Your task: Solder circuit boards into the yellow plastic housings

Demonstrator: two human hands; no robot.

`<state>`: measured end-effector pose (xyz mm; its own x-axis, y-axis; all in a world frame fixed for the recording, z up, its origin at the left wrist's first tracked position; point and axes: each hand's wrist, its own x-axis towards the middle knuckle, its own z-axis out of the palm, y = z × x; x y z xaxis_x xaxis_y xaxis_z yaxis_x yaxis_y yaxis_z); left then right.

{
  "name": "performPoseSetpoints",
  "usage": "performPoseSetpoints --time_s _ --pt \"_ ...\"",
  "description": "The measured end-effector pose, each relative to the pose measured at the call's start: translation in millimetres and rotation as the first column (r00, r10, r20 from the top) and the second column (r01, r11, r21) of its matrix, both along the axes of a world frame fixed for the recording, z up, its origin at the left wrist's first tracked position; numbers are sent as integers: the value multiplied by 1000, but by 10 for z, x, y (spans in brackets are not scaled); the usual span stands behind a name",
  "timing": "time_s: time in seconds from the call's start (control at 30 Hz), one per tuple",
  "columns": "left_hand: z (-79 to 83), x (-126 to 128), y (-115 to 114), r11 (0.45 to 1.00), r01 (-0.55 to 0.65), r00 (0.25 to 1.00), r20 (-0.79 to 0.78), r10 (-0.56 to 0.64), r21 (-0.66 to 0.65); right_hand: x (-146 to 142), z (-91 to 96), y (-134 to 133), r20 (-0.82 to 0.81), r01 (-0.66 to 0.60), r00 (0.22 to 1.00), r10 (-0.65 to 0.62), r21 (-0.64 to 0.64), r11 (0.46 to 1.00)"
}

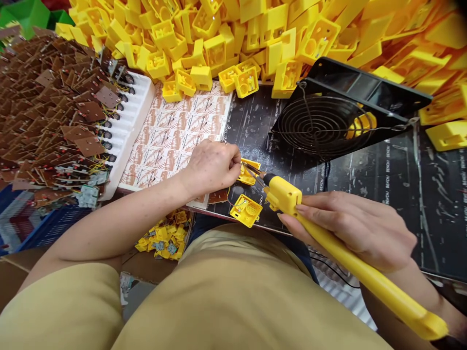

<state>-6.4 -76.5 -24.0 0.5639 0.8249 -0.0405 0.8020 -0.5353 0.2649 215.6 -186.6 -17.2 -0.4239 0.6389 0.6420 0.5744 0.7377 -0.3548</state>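
Note:
My right hand [361, 223] is wrapped round a yellow soldering iron [284, 194], its dark nose and thin tip pointing left and away from me. The tip reaches a small yellow plastic case [251, 171] lying on the bench. Beside that case my left hand [215, 165] is closed, with thumb and fingers pressed together; what they pinch is hidden. Nearer the bench edge lies another yellow case half [246, 210], open side up, with a round grille and a thin wire. A brown circuit board [218, 196] shows partly under my left wrist.
A black fan [321, 121] with a wire guard stands behind the iron. Yellow cases [215, 51] are heaped along the back. At left, many brown circuit boards [47, 107] fill a white foam tray [127, 131]. A box below holds yellow parts [164, 238].

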Motion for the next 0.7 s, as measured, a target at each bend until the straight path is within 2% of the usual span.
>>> performPoseSetpoints --time_s 0.23,0.43,0.53,0.63,0.7 --pt "-8 -1 5 1000 12 1000 -4 -12 12 62 56 -141 52 200 980 -194 -175 964" --pt "-39 -10 -14 1000 12 1000 -7 -12 24 27 31 -66 20 167 986 -166 -87 982" --pt "39 -37 -24 999 47 999 -4 -47 23 37 -55 -102 -94 199 974 -206 -77 977" --pt "212 -66 152 999 39 995 94 -40 16 37 -130 -189 -222 388 887 -404 -113 915" --pt "294 -39 425 997 -37 985 168 26 67 37 -154 -225 -242 486 821 -518 -182 855"
